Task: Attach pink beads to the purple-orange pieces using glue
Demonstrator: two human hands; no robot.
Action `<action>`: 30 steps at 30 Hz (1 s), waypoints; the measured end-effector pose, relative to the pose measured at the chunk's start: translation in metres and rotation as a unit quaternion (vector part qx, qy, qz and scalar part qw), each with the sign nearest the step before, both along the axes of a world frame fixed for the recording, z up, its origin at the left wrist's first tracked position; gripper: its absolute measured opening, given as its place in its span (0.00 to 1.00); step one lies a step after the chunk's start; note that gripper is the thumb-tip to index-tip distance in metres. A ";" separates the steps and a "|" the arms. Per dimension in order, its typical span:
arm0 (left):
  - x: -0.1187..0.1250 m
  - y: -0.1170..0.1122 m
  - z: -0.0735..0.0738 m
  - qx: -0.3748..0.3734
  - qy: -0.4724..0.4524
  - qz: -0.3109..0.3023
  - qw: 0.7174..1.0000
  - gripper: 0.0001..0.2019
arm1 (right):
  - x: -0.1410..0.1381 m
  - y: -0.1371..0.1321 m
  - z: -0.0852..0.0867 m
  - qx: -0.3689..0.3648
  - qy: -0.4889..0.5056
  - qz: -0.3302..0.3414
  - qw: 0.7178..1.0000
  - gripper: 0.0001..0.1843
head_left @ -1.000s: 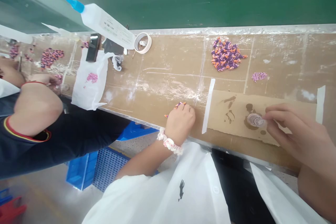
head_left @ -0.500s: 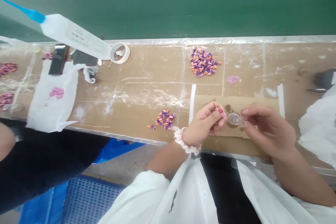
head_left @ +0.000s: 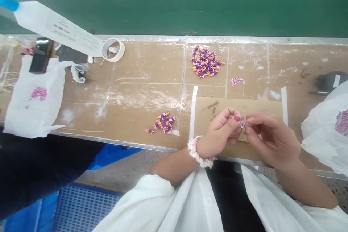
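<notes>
Left hand (head_left: 217, 139): since the piece (head_left: 241, 124) was tiny, it pinched tight above the cardboard (head_left: 258, 106)!
Right hand (head_left: 274, 139): narrowed beside it; whether gripping, couldn't tell.
Pile (head_left: 164, 124): sat leftward, apparently for easy reach.

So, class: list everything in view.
Bottle: one, white and blue, left
Tape roll: one, white, left
Phone: one, black, left
Piles: two, purple and orange, centre
Clusters: three, pink, sheets and bench
Sheets: two, white, left and right
Card: one, brown, under hands
Strips: three, white, card ends and bench
Dark object: one, black, right
Crates: count unclear, blue, left
Panel: one, green, back
Bench: one, brown, middle
Wristband: one, white, left wrist
Left hand: one, bare, pinching piece
Right hand: one, bare, beside left
</notes>
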State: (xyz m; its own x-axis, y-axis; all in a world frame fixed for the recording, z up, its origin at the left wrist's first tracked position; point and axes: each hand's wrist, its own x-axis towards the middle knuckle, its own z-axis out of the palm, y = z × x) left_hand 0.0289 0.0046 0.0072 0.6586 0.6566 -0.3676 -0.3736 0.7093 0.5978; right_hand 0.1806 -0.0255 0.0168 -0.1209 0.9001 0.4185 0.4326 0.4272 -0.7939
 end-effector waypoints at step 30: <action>0.003 0.001 -0.010 0.045 -0.029 -0.045 0.998 0.19 | 0.004 -0.008 0.004 -0.055 -0.035 -0.005 0.998 0.20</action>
State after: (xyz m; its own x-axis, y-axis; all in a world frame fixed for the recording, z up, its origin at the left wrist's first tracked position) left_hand 0.0318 0.0054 -0.0032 0.7343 0.6230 -0.2696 -0.3475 0.6861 0.6391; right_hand 0.1844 -0.0338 0.0206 -0.1368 0.9414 0.3082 0.4927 0.3346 -0.8033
